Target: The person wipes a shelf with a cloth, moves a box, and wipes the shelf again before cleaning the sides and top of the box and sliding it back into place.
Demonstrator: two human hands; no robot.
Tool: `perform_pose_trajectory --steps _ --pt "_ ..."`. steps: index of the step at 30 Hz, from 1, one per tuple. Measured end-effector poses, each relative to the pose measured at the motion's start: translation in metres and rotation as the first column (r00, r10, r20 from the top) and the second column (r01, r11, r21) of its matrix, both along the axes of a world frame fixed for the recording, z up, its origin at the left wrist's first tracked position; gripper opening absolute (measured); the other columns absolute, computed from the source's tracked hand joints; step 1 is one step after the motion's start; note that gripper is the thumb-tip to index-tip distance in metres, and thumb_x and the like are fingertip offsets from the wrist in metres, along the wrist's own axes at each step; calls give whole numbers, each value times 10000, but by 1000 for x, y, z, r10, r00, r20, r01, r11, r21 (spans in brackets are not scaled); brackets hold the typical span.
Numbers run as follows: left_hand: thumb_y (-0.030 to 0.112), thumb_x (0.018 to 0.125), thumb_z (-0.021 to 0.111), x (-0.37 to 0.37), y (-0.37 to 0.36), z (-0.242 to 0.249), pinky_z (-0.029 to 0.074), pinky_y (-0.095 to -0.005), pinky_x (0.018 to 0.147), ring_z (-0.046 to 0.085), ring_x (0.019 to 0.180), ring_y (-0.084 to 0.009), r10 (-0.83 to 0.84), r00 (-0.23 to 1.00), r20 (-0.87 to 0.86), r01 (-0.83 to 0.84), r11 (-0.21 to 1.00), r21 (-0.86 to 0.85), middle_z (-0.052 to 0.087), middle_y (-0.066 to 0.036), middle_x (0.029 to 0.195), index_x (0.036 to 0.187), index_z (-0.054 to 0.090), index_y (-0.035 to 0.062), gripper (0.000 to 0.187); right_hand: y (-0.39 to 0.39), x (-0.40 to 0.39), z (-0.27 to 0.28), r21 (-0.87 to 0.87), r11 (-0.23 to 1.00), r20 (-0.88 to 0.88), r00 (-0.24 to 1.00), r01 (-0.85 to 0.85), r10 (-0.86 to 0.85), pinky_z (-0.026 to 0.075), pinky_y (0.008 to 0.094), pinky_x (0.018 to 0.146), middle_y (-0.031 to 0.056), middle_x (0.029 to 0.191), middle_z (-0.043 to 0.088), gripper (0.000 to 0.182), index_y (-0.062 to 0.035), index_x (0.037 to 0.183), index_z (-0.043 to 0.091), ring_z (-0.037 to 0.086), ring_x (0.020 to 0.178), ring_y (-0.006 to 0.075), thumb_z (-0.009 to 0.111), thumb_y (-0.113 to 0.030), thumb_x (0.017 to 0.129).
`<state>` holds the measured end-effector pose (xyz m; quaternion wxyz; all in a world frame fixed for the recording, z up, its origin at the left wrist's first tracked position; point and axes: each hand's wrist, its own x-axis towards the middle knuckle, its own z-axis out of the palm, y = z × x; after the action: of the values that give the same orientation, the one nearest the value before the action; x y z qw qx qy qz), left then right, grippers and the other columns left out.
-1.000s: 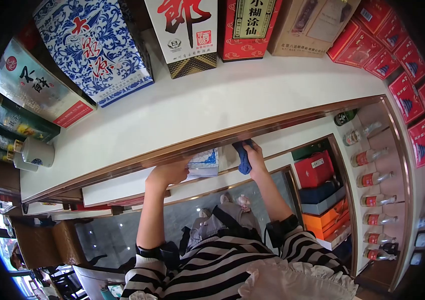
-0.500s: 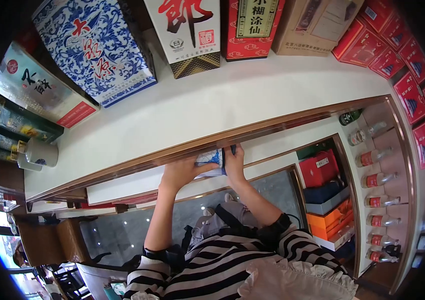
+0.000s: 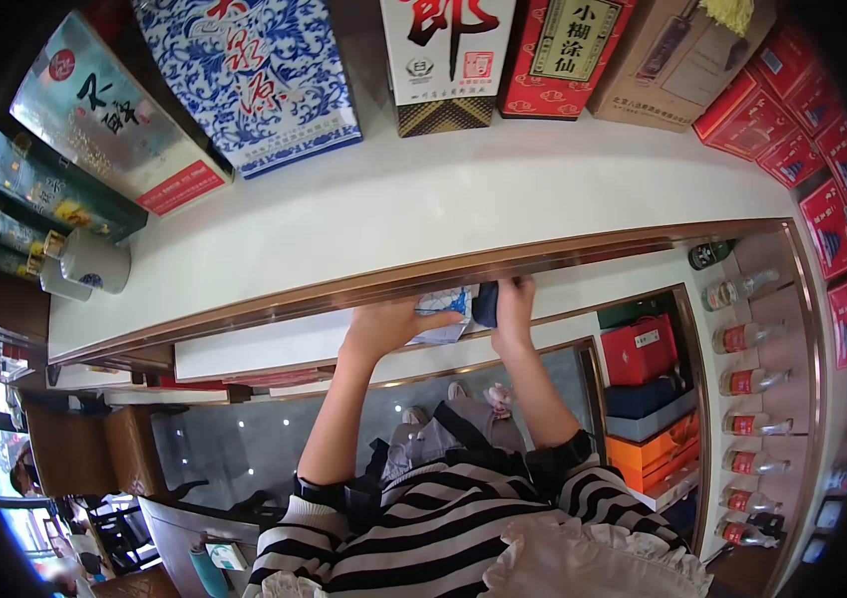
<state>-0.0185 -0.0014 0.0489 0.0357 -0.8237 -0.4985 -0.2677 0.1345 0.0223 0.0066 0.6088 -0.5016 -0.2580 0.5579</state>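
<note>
Nearest to us, our left hand (image 3: 383,327) is closed lightly around a small blue-and-white box (image 3: 443,304), fingers curled over its near side, holding it on the lower shelf (image 3: 583,289) just under the bronze trim. Right beside it, touching the box's far end, our right hand (image 3: 515,311) is closed on a dark blue cloth (image 3: 486,303), pressing it to the shelf surface beside the box. To wipe well here, we judge it best to lift or tilt the box clear with the holding hand so the cloth can pass under where it stood, keeping the strokes short in this narrow gap. Beyond the grip, above the trim, lies the white counter (image 3: 423,209). Farther still, at its back edge, stand the large blue-and-white carton (image 3: 254,75) and a red carton (image 3: 563,55), well apart from our hands.
</note>
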Motion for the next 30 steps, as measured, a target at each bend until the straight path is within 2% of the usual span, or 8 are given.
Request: perform_pose_trajectory --steps 5,7,11,15,19,23,25,30 --pt "579 645 554 1 -5 6 356 -343 851 461 1012 -257 36 999 16 -33 989 -141 526 -93 1062 1066 530 97 640 1 -20 -21 149 987 -19 998 57 -55 397 238 674 41 827 548 301 21 950 522 496 732 110 557 -239 804" --pt "592 654 532 1 -5 8 310 -358 904 416 1081 -278 39 999 22 -30 952 -305 500 -108 1117 1111 499 93 678 5 -16 -65 51 999 -7 1000 5 -5 408 251 690 81 858 569 307 31 996 520 521 758 139 553 -204 801" --pt "604 672 499 3 -4 17 294 -358 916 401 1094 -290 36 999 -27 -44 913 -405 484 -120 1140 1123 489 92 682 -2 -13 -173 -88 996 476 878 1 41 422 320 736 186 915 590 307 -39 1050 541 574 843 269 536 -165 770" --pt "573 709 483 6 -2 18 269 -362 932 371 1120 -298 61 995 -82 -95 850 -518 445 -137 1182 1167 448 97 661 -3 7 -182 -405 906 501 800 -121 330 427 340 708 183 848 599 251 -60 969 579 579 814 286 545 -169 747" --pt "597 720 442 6 -3 12 309 -373 908 399 1099 -289 40 983 -177 -98 940 -328 460 -124 1165 1165 441 82 680 9 14 -106 -30 997 192 979 75 -68 408 285 721 119 902 590 260 6 1011 534 547 796 188 506 -132 792" --pt "584 719 455 10 -7 17 303 -374 912 394 1100 -297 67 979 -192 -124 944 -305 452 -130 1170 1181 425 90 677 -10 10 2 224 974 86 996 18 -38 394 254 726 81 906 582 273 23 1015 521 518 810 145 507 -162 815" --pt "589 715 455 10 -6 16 298 -381 914 392 1101 -298 54 984 -168 -104 947 -304 455 -129 1167 1186 422 99 680 -13 -4 -9 321 947 315 945 -17 -90 408 267 690 121 820 590 269 32 1000 518 527 753 137 496 -164 817" --pt "542 721 495 12 -7 21 208 -435 943 299 1160 -319 78 989 -125 -129 866 -483 376 -145 1232 1211 400 132 646 -17 -16 -80 123 992 279 960 -7 -28 426 298 687 146 831 595 240 -28 1001 543 570 752 222 495 -140 796"
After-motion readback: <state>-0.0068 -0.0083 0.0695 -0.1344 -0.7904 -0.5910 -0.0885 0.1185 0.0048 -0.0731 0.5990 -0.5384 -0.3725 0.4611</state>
